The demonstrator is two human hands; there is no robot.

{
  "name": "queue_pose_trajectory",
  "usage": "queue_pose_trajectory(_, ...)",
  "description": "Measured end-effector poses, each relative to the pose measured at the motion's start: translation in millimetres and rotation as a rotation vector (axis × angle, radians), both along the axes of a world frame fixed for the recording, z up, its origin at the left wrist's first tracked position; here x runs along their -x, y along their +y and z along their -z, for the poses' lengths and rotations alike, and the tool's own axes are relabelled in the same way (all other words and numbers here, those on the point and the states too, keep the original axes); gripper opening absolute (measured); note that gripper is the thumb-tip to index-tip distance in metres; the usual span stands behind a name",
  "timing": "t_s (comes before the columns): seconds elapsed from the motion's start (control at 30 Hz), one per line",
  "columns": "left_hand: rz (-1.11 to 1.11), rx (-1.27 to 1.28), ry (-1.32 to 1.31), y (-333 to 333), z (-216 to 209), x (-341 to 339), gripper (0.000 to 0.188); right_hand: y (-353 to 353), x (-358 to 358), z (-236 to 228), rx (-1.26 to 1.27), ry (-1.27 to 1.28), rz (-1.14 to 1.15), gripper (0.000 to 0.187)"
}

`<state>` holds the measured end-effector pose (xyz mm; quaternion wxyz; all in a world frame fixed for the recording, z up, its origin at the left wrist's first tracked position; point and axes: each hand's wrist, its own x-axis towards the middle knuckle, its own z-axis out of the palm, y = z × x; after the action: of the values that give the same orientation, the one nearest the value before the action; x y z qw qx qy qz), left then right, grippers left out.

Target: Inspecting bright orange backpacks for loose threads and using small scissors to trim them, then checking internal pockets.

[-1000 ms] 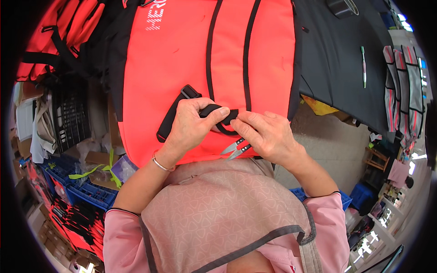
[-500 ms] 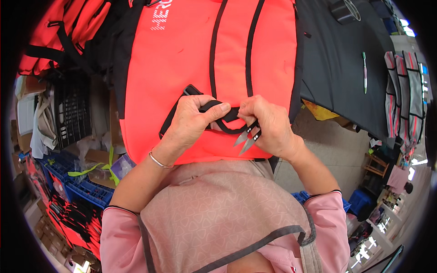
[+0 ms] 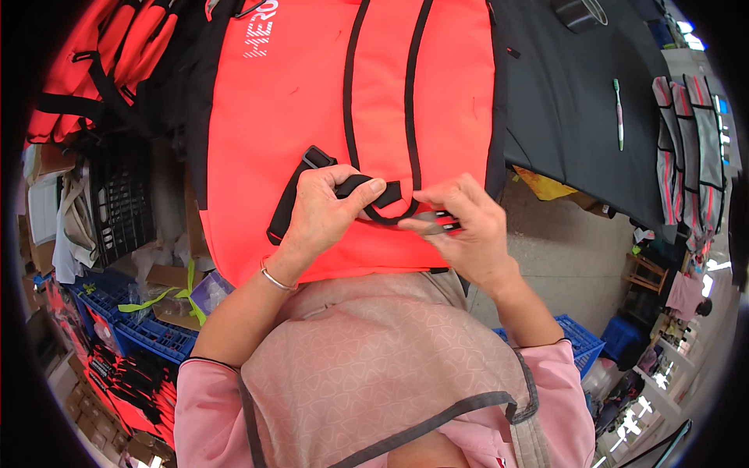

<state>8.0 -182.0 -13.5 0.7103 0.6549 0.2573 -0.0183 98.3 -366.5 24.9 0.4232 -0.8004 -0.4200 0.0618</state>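
A bright coral-red bag [image 3: 257,148] with black side panels lies in front of me, its black-edged shoulder strap [image 3: 382,93] running down the middle. My left hand [image 3: 320,210] is closed, thumb on top, on black webbing [image 3: 351,186] at the strap's lower end. A black buckle [image 3: 318,157] on a black band lies just beyond that hand. In my right hand [image 3: 480,234] are thread snips [image 3: 443,221], partly hidden by the fingers and a little blurred. They point left, close beside the strap's rounded end. Whether the blades touch it, I cannot tell.
On the dark table [image 3: 577,117] at right lie a toothbrush [image 3: 619,117] and a metal cup [image 3: 579,14]. More red bags [image 3: 117,70] are piled far left, above a black crate [image 3: 121,199]. Blue crates [image 3: 160,331] stand lower left, another blue crate [image 3: 581,343] at right.
My right hand has turned, swinging the snips from pointing down toward me to pointing left at the strap end. My left hand keeps its hold. The whole view has shifted slightly.
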Motion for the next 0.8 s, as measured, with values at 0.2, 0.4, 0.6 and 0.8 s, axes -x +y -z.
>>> queue_pose_trajectory(0.2,-0.001,-0.059,-0.02,-4,-1,2,0.021,-2,9,20,0.181,-0.189,-0.021,0.027)
queue_pose_trajectory(0.4,-0.017,0.004,-0.036,-3,0,3,0.021,3,-3,27,0.193,0.0,-0.083,0.029)
queue_pose_trajectory(0.6,0.011,-0.022,-0.034,-1,7,4,0.02,6,-9,20,0.24,0.124,-0.166,0.028)
queue_pose_trajectory(0.8,0.043,-0.151,-0.071,-3,4,10,0.019,3,-22,10,0.308,0.205,-0.281,0.027)
